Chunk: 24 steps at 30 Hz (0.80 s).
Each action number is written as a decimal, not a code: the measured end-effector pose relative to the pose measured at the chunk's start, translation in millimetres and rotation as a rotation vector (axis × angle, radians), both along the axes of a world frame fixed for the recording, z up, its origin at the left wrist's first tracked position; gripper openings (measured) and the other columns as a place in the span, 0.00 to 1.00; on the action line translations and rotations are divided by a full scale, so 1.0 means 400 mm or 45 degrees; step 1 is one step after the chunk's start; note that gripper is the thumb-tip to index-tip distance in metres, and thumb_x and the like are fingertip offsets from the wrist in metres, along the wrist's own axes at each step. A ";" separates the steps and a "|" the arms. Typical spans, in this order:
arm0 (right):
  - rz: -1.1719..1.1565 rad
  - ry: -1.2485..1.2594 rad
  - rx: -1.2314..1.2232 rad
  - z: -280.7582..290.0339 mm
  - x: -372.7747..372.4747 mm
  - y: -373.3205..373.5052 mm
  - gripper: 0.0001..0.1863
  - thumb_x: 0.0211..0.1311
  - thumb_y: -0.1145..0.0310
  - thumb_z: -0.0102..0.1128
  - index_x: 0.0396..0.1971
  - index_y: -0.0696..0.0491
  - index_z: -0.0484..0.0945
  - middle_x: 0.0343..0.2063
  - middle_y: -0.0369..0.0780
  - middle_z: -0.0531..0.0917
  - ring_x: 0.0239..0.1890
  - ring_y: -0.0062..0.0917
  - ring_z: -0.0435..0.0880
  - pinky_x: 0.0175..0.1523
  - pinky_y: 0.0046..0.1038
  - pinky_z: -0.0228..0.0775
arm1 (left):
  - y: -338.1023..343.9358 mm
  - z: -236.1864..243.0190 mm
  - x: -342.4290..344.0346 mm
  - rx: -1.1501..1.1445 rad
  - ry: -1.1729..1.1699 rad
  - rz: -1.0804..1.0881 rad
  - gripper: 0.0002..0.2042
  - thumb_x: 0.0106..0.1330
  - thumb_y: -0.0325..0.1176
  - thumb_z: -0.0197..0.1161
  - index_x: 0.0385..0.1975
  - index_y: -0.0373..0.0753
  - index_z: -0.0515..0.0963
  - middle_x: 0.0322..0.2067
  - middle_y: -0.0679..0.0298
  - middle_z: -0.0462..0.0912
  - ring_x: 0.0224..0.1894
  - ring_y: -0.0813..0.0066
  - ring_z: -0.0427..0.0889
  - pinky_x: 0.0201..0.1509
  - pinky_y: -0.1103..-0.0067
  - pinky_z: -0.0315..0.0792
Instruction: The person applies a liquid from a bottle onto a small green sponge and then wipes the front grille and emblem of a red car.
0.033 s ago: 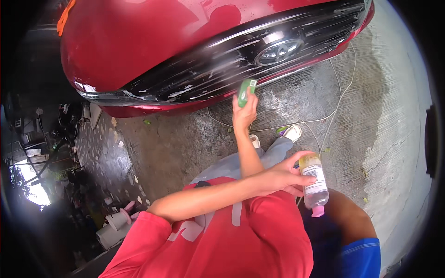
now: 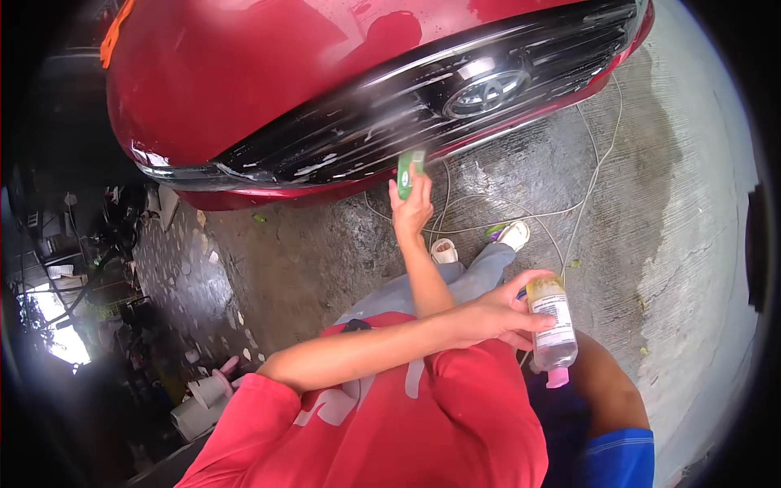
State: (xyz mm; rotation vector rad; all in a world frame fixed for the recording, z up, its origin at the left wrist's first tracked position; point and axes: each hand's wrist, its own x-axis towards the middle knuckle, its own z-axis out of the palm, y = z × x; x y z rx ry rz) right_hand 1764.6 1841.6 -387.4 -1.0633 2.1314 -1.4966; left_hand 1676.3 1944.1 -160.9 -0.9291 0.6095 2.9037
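Observation:
My right hand (image 2: 413, 203) is shut on a green block with a label (image 2: 410, 169), perhaps a sponge, held at the lower edge of the black slatted grille (image 2: 317, 130) of a red car (image 2: 220, 73); whether it touches is unclear. White residue streaks the grille around a chrome emblem (image 2: 488, 93). My left hand (image 2: 508, 317) is shut on a clear bottle (image 2: 551, 342) with a white label and a pink cap, tilted cap-down, while my left forearm crosses over my right arm.
Cables (image 2: 541, 215) lie on the wet concrete floor (image 2: 301, 260) around my sandaled feet (image 2: 512, 235). Another person's bare leg and blue shorts (image 2: 618, 455) are close at my right. Clutter (image 2: 203, 398) fills the left side. An orange cloth (image 2: 114, 32) is at upper left.
My right hand with the green block has moved left and slightly down along the grille's lower edge. My left hand and the bottle have barely moved.

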 end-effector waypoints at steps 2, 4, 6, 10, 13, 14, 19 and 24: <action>0.453 0.099 -0.033 -0.034 0.074 0.039 0.30 0.52 0.64 0.72 0.57 0.38 0.73 0.54 0.41 0.76 0.40 0.45 0.83 0.44 0.44 0.78 | 0.004 0.001 0.000 -0.024 -0.011 -0.074 0.38 0.68 0.36 0.65 0.72 0.53 0.48 0.51 0.60 0.78 0.51 0.70 0.81 0.52 0.70 0.78; 0.494 0.147 -0.064 -0.047 0.031 0.033 0.30 0.52 0.65 0.72 0.57 0.38 0.73 0.54 0.41 0.76 0.41 0.45 0.83 0.45 0.44 0.78 | -0.001 -0.022 0.032 -0.014 -0.050 -0.105 0.37 0.68 0.36 0.65 0.71 0.52 0.48 0.50 0.59 0.79 0.51 0.69 0.81 0.52 0.69 0.79; 0.261 0.212 -0.162 -0.085 -0.080 -0.008 0.31 0.51 0.67 0.72 0.57 0.41 0.73 0.53 0.41 0.76 0.44 0.44 0.82 0.46 0.42 0.78 | -0.007 -0.024 0.049 -0.006 -0.095 -0.089 0.36 0.68 0.35 0.64 0.71 0.52 0.49 0.50 0.59 0.79 0.51 0.69 0.81 0.53 0.69 0.79; -0.336 -0.021 -0.116 -0.047 -0.294 -0.096 0.31 0.51 0.71 0.72 0.56 0.52 0.70 0.49 0.48 0.79 0.44 0.50 0.81 0.46 0.43 0.75 | -0.006 -0.041 0.037 -0.007 -0.133 -0.080 0.35 0.69 0.33 0.63 0.71 0.51 0.48 0.51 0.56 0.78 0.52 0.67 0.80 0.54 0.69 0.79; -0.001 -0.125 -0.131 -0.045 -0.087 -0.012 0.33 0.47 0.70 0.74 0.56 0.46 0.71 0.51 0.46 0.79 0.45 0.49 0.82 0.49 0.43 0.76 | 0.010 -0.034 0.011 0.027 -0.115 -0.188 0.36 0.69 0.32 0.63 0.71 0.51 0.48 0.51 0.58 0.78 0.53 0.69 0.80 0.54 0.68 0.79; 0.148 -0.163 -0.128 -0.055 -0.017 0.017 0.34 0.46 0.69 0.75 0.56 0.43 0.72 0.51 0.46 0.79 0.45 0.48 0.82 0.49 0.43 0.76 | 0.012 -0.030 0.005 0.026 -0.116 -0.199 0.36 0.69 0.32 0.63 0.71 0.51 0.48 0.51 0.58 0.78 0.53 0.69 0.80 0.54 0.68 0.79; 0.335 0.257 -0.066 -0.079 -0.171 0.037 0.38 0.41 0.77 0.72 0.58 0.42 0.73 0.52 0.38 0.78 0.43 0.39 0.79 0.50 0.37 0.74 | -0.023 -0.031 0.020 0.019 -0.043 -0.161 0.37 0.69 0.31 0.62 0.72 0.51 0.46 0.52 0.58 0.77 0.54 0.68 0.80 0.55 0.67 0.78; 0.052 0.332 0.032 -0.069 -0.338 -0.011 0.37 0.43 0.78 0.71 0.59 0.48 0.71 0.51 0.39 0.79 0.47 0.40 0.79 0.53 0.37 0.72 | -0.059 -0.023 0.078 0.026 -0.043 0.023 0.39 0.69 0.33 0.63 0.73 0.50 0.42 0.52 0.56 0.77 0.53 0.68 0.80 0.56 0.67 0.77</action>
